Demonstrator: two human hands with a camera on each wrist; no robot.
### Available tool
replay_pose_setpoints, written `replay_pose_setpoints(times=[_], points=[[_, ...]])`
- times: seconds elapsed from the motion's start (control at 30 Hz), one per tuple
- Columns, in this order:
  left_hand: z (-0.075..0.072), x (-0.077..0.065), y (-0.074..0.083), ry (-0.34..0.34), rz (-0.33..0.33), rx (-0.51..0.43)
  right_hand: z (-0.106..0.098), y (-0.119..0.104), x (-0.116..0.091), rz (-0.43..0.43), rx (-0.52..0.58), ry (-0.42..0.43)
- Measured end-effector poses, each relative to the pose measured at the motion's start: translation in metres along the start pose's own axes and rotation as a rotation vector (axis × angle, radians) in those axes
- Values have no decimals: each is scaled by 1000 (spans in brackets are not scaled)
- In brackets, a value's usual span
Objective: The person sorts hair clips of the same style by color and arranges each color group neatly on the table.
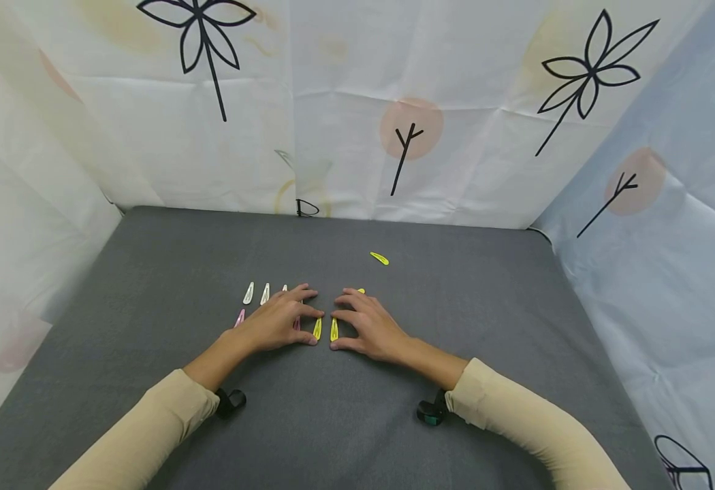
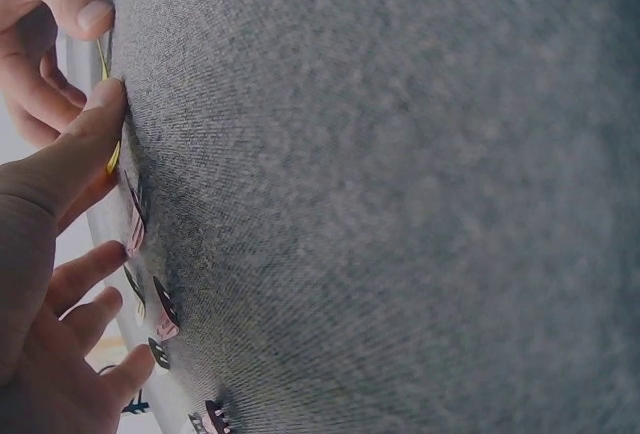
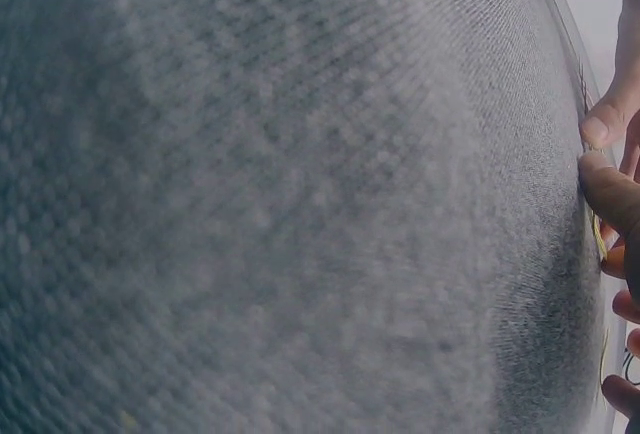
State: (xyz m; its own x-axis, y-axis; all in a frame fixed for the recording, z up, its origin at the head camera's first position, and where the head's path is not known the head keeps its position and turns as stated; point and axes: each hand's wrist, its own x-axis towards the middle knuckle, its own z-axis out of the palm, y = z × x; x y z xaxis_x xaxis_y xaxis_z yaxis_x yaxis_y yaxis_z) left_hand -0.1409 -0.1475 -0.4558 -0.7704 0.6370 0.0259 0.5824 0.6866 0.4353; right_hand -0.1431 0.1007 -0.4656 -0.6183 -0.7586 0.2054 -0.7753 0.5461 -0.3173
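My left hand (image 1: pixel 279 320) holds a yellow snap hair clip (image 1: pixel 317 329) by its two ends, between thumb and index finger, on the grey cloth. Facing it, my right hand (image 1: pixel 371 329) pinches a second yellow hair clip (image 1: pixel 334 330) the same way. The two clips stand side by side with a small gap, roughly upright in the head view. Under the left hand a pink clip (image 1: pixel 297 324) is partly covered, and a white clip (image 1: pixel 284 288) peeks out past its fingers. Another yellow clip (image 1: pixel 361 290) shows just beyond the right fingers, mostly hidden.
Two white clips (image 1: pixel 248 293) lie in a row left of the left hand, with a pink clip (image 1: pixel 240 317) below them. Farther back a lone yellow clip (image 1: pixel 379 258) lies tilted. Patterned white fabric (image 1: pixel 345 156) walls the grey table (image 1: pixel 455 286) behind and at both sides.
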Motion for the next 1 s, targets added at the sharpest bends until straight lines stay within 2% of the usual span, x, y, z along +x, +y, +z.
replay_pose_setpoints(times=[0.23, 0.47, 0.63, 1.0], points=[[-1, 0, 1, 0, 0, 15, -4, 6, 0, -4, 16, 15], [-1, 2, 0, -10, -9, 33, -19, 28, 3, 60, -7, 39], [0, 2, -2, -16, -11, 28, -29, 41, 4, 117, 17, 52], [0, 2, -1, -7, 1, 25, -28, 59, 5, 141, 16, 30]])
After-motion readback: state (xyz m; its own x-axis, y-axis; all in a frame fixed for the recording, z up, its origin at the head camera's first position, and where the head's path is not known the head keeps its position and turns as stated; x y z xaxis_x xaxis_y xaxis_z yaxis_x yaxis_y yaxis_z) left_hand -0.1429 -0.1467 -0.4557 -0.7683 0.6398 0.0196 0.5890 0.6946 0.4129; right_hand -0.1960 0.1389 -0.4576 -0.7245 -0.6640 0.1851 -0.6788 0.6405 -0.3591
